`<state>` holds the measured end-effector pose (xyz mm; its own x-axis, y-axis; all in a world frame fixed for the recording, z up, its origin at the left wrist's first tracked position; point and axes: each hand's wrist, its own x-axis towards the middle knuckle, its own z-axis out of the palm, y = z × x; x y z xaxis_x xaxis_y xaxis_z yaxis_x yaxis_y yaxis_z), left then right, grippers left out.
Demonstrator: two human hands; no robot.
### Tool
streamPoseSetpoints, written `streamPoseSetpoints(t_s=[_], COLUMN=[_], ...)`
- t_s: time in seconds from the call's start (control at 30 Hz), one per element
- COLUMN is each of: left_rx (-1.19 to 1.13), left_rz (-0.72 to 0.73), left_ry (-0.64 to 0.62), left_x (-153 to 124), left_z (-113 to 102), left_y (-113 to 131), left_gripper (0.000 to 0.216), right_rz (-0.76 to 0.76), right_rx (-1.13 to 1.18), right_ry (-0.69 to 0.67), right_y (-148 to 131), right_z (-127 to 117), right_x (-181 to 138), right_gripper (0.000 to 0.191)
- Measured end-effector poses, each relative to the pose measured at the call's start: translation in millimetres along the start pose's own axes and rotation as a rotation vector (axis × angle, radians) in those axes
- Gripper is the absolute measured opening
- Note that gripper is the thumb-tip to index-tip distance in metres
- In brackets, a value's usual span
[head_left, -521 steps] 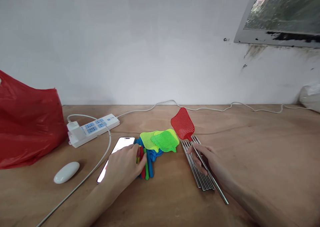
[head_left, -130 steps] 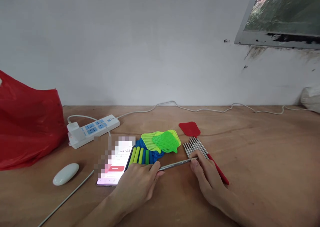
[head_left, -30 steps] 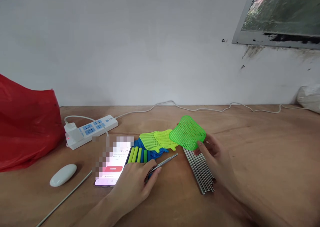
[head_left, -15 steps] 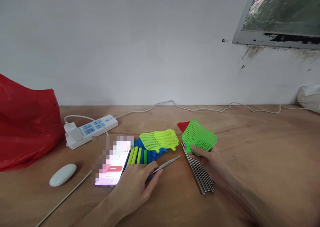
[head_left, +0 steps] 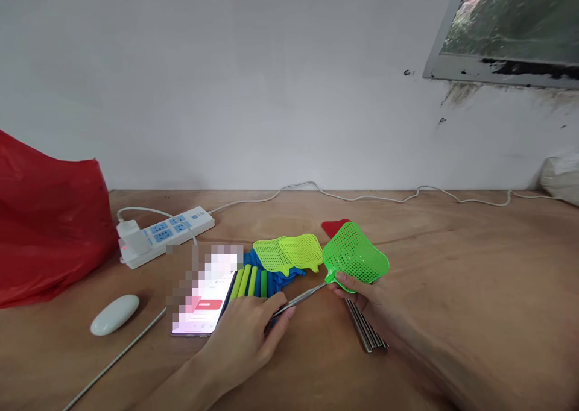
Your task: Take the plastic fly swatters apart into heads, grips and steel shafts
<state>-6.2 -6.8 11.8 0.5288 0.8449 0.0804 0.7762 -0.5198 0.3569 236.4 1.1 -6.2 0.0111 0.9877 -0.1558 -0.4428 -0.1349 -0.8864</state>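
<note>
Green swatter head [head_left: 357,255] outside bag [head_left: 49,230]

No word, brand or number can be read for certain. At half past seven from the middle of the view, a lit phone [head_left: 208,290] shows a red button [head_left: 213,304] with a short row of white characters [head_left: 204,304] too small to read (blurred squares cover part of the screen). Toward one o'clock from the button sit faint grey marks [head_left: 219,282], illegible. At half past eight, a white power strip [head_left: 174,235] bears a tiny mark [head_left: 201,213] at its two o'clock end, likewise unreadable
</note>
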Motion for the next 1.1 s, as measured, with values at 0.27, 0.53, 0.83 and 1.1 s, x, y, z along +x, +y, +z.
streamPoseSetpoints(t_s=[0.27,0.53,0.83,1.1], left_rx=[0.014,0.023,0.011,-0.038], left_rz=[-0.002,0.044,0.038,-0.002], left_ry=[0.004,0.049,0.037,0.051], left_x=[0,-1,2,3], left_z=[0,8,12,8], left_y=[-1,-3,-2,4], left_gripper=[0.037,0.037,0.038,0.038], right_rz=[-0.023,0.019,-0.022,-0.064], right_rx=[-0.015,0.015,-0.040,-0.094], right_ry=[0.008,-0.060,-0.029,-0.052], right_y=[2,0,13,13], right_z=[1,8,7,14], right_x=[-1,-4,-5,-9], right_gripper=[0.030,0.029,0.029,0.031])
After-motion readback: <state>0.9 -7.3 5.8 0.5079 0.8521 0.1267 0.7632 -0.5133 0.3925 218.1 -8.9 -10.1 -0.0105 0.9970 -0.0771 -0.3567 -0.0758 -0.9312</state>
